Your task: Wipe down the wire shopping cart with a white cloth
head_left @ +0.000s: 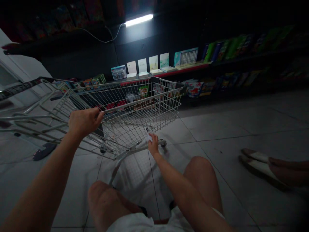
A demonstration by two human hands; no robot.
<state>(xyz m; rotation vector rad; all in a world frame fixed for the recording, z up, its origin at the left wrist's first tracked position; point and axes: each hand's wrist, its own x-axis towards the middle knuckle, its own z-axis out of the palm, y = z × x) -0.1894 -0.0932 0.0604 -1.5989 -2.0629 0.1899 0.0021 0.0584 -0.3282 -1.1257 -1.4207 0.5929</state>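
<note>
A metal wire shopping cart (135, 103) stands in front of me, its basket reaching away to the right. My left hand (84, 121) is closed around the top side rail of the cart. Low down, by the underside of the basket, my right hand (154, 145) pinches a small white wipe or tissue (150, 136) against the cart's lower part. Whether it is paper or cloth cannot be made out. The right fingertips are partly covered by the white piece.
Behind the cart runs a dark shelf with upright booklets (142, 65) and boxed sets (189, 57) under a bright tube light (139, 20). At the right, another person's feet in light shoes (263, 167) rest on the tiled floor (217, 122). My bent knees (202, 170) are close below.
</note>
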